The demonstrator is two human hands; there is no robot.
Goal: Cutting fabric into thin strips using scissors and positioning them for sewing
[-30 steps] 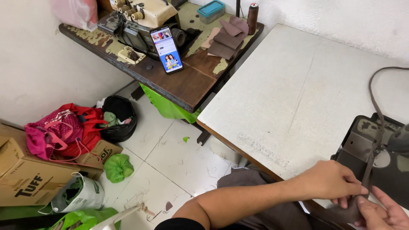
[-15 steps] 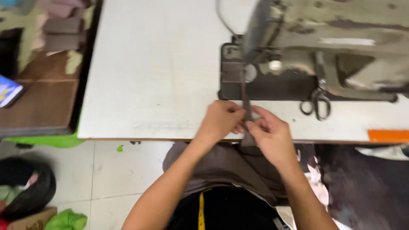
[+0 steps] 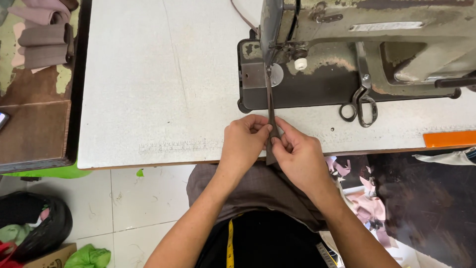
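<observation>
The left hand [image 3: 244,141] and right hand [image 3: 297,154] both pinch a narrow brown strap [image 3: 270,119] at the counter's [image 3: 148,99] front edge, fingers closed on it from either side. The strap runs up to the sewing machine's [image 3: 357,54] needle; it looks thin, limp and light, best held near its edges. Scissors [image 3: 361,106] lie just right.

A narrow dark brown fabric strip [image 3: 270,116] crosses the pale grey-white tabletop [image 3: 163,84]. Behind stands a worn olive-green metal sewing machine [image 3: 377,44] on a black base. Far right, a bright orange flat bar [image 3: 448,138]. Near, a yellow measuring tape [image 3: 230,243].
</observation>
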